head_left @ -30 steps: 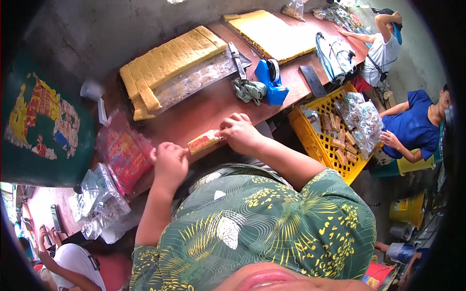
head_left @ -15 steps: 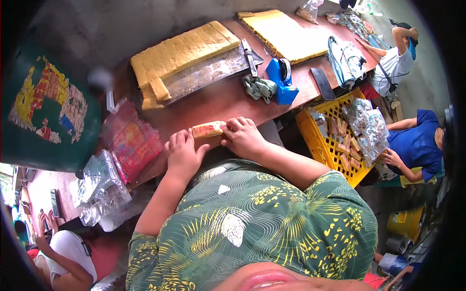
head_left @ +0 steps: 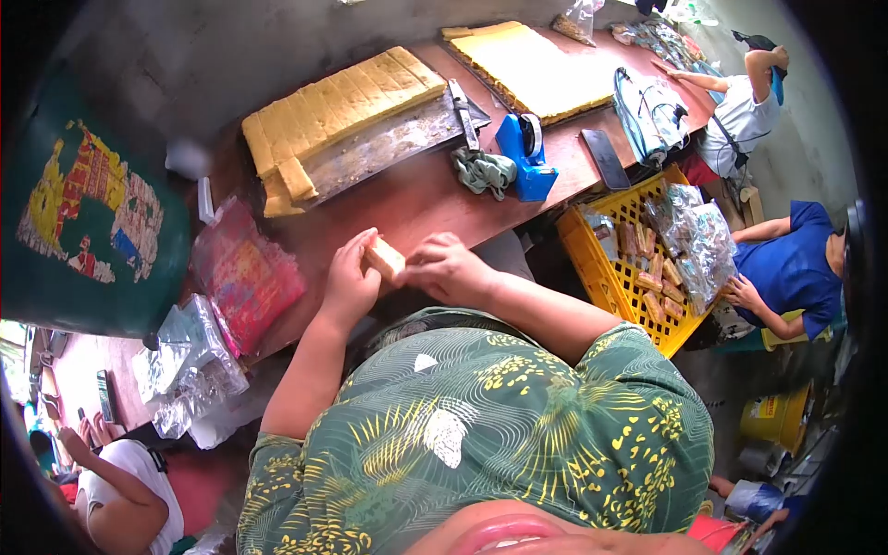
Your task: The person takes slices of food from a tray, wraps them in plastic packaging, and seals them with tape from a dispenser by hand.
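A wrapped slice of yellow cake (head_left: 385,260) is in front of my body at the table edge, tilted with its plain side showing. My left hand (head_left: 351,280) grips it, fingers behind and thumb in front. My right hand (head_left: 450,268) has its fingers pinched at the slice's lower right end, where the wrapper is too small to make out. Beyond my hands, a cut slab of cake (head_left: 347,106) lies on a metal tray (head_left: 393,139). A blue tape dispenser (head_left: 524,159) stands near a crumpled grey-green cloth (head_left: 483,171).
Red printed wrappers (head_left: 248,273) and clear plastic bags (head_left: 190,365) lie at left by a green drum (head_left: 88,213). A yellow crate (head_left: 610,282) of wrapped slices stands at right, beside a person in blue (head_left: 791,268). A second cake slab (head_left: 532,69) and a phone (head_left: 606,159) lie farther back.
The slice has turned from lying level, red print showing, to a steep tilt with its plain side showing. My left hand has curled around it; my right hand has shifted slightly down.
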Tool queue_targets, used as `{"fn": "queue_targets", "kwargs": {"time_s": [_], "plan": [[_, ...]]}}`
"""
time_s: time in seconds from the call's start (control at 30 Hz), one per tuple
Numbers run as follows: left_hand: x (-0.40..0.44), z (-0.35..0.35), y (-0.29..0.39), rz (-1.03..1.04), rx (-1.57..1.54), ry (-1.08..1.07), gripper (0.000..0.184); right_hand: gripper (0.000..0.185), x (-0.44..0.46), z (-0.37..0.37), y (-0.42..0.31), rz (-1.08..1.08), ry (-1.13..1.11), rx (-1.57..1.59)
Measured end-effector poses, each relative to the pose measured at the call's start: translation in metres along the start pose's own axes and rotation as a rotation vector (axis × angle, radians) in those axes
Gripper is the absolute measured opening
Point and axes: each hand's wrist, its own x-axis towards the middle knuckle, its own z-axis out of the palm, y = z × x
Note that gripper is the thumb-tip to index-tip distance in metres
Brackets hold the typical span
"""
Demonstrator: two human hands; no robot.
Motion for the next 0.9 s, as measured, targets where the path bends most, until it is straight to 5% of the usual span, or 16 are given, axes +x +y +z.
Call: {"fn": "queue_targets", "kwargs": {"time_s": [0.13, 0.37, 0.47, 0.53, 0.57, 0.6, 0.63, 0.67, 0.73, 0.83, 0.9], "plan": [[-0.009, -0.003, -0.003, 0.032, -0.379, -0.074, 0.067, 0.027, 0.008, 0.013, 0.004, 0.056, -0.088, 0.275], [-0.01, -0.007, 0.021, 0.111, 0.171, -0.044, 0.08, 0.037, 0.025, -0.018, 0.001, 0.549, -0.24, 0.571], [-0.012, -0.01, 0.029, 0.061, 0.153, -0.03, 0.077, 0.045, 0.002, -0.074, 0.044, 0.259, 0.303, 0.241], [-0.01, -0.009, 0.029, 0.081, 0.143, -0.029, 0.077, 0.031, -0.014, -0.128, 0.062, 0.671, 0.593, 0.048], [-0.008, -0.007, 0.028, 0.092, 0.145, -0.034, 0.078, 0.033, -0.036, -0.145, 0.089, 0.712, 0.67, -0.006], [-0.006, -0.007, 0.027, 0.105, 0.149, -0.037, 0.078, 0.03, -0.063, -0.159, 0.12, 0.802, 0.567, -0.237], [-0.003, -0.005, 0.026, 0.097, 0.118, -0.044, 0.078, 0.03, -0.092, -0.167, 0.155, 0.908, 0.459, 0.111], [0.0, -0.002, 0.026, 0.091, 0.089, -0.053, 0.078, 0.04, -0.09, -0.175, 0.153, 1.134, 0.29, 0.036], [0.006, 0.0, 0.024, 0.104, 0.065, -0.058, 0.077, 0.045, -0.062, -0.166, 0.128, 1.408, 0.381, 0.413], [0.005, 0.002, 0.022, 0.125, 0.075, -0.05, 0.077, 0.041, -0.058, -0.15, 0.145, 1.314, 0.399, 0.41], [0.004, -0.001, 0.023, 0.118, 0.088, -0.042, 0.076, 0.038, -0.063, -0.139, 0.146, 1.052, 0.511, 0.171]]}}
